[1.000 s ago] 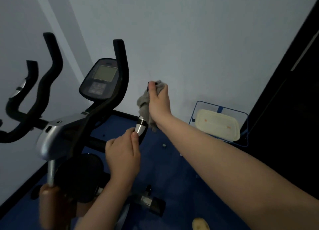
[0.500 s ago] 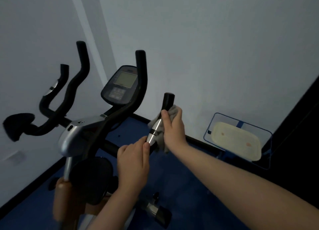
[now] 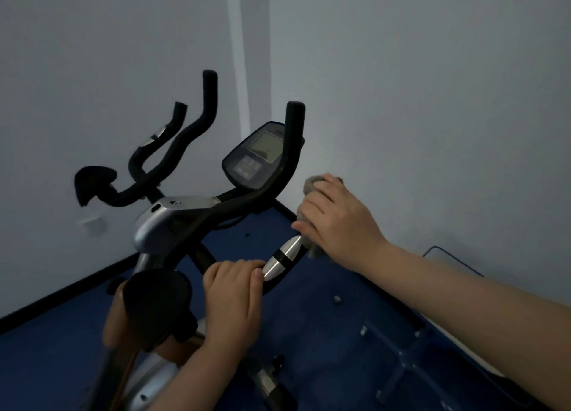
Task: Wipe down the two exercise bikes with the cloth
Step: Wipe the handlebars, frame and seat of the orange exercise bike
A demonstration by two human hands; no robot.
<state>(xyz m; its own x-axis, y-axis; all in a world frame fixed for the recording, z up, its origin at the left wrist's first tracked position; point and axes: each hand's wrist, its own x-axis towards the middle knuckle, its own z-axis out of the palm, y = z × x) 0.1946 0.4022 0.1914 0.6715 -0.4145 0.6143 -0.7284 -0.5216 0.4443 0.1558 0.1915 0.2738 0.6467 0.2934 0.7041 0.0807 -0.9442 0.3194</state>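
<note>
Grey cloth (image 3: 312, 183) sits bunched under the right hand (image 3: 338, 222) in the head view, wrapped over the upper end of the near handlebar grip (image 3: 282, 261); the fingers curl round cloth and bar together, holding both. That grip's long axis runs from about 7 o'clock up to 1 o'clock, with the chrome sensor band on it showing bare just below the right hand. The left hand (image 3: 231, 299) grips the same bar lower down, at 7 o'clock from the cloth, fingers curled over it and the thumb tip touching the chrome band's lower end. The right hand is the nearer to the unwiped length; judged from this, the coming stroke runs down along the axis toward the left hand, which steadies the bar. The exercise bike (image 3: 173, 222) stands with its console (image 3: 256, 154) at 11 o'clock from the cloth; a second set of black handlebars (image 3: 173, 151) shows further left, and whether it belongs to the second bike cannot be told.

Against the frame half a second earlier: the black tip of the grip stood clear above the right hand then, and is now covered by cloth and fingers; the right hand sits higher on the bar; the left hand's hold is unchanged; the camera has swung, so the bike lies nearer centre.
</note>
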